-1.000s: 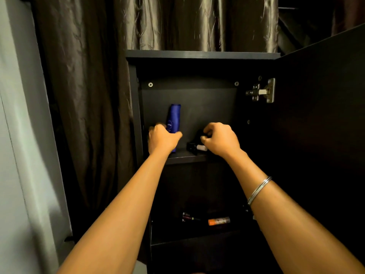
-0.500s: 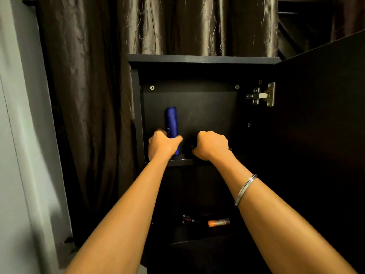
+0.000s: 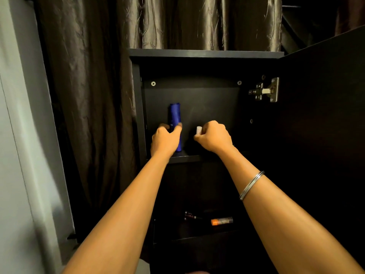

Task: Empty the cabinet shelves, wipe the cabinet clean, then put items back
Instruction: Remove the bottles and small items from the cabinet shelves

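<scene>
Wrapped round tall glossy blue plastic bottle (image 3: 175, 123), L hand (image 3: 165, 142) grips it upright on dark cabinet (image 3: 205, 54) top shelf (image 3: 185, 156). R hand (image 3: 214, 138), fist closed, now lifted w/ small white-tipped item (image 3: 198, 129) pinched; 0.5 s ago it hid it. Orange-capped tube (image 3: 221, 221) lies on lower shelf.

No text is showing legibly; the faint pale marking on the blue bottle (image 3: 175, 123) is remaining too blurred to read.
</scene>
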The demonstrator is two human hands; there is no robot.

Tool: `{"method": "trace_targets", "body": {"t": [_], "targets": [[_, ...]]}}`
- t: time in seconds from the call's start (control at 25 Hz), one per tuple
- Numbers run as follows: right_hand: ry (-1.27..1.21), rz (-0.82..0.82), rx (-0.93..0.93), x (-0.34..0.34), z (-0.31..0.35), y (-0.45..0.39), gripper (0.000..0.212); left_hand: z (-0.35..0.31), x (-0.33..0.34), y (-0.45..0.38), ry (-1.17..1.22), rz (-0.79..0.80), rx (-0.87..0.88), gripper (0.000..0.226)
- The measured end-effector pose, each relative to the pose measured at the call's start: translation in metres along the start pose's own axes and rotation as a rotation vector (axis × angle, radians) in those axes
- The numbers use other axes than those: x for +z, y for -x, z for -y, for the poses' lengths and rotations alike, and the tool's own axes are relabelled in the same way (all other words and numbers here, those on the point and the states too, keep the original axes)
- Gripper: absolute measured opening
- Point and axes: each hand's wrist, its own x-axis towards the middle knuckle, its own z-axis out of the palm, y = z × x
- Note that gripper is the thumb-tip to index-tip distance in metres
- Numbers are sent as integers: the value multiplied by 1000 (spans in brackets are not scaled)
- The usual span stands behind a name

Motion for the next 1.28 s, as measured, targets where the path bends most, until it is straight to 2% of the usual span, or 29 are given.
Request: {"method": "trace_targets", "body": {"t": [0.16, 0.32, 0.4, 0.6, 0.76, 0.84, 1.0, 1.2, 1.28], "targets": [[-147, 60, -47, 6, 6, -7, 28, 6, 5, -8, 20, 12, 14, 64], [-212, 145, -143, 15, 10, -9, 22, 5, 7, -15, 133, 43, -56, 58], [-286, 194, -154, 18, 9, -9, 21, 6, 8, -16, 163, 61, -60, 58], [-498, 309, -138, 16, 0, -5, 27, 4, 7, -9, 181, 168, -41, 74], [-521, 367, -143, 9, -4, -1, 22, 2, 9, 0, 153, 103, -6, 79], [-515, 364, -146, 10, -6, 0, 24, 1, 10, 7, 114, 63, 44, 67], [-474, 280, -96, 13, -16, 0, 22, 1, 3, 9, 47, 135, 61, 52], [-298, 348, -93, -2, -15, 3, 31, 5, -4, 7, 51, 177, -12, 55], [-333, 317, -76, -2, -18, 2, 36, 5, -4, 11, 61, 163, -4, 58]]}}
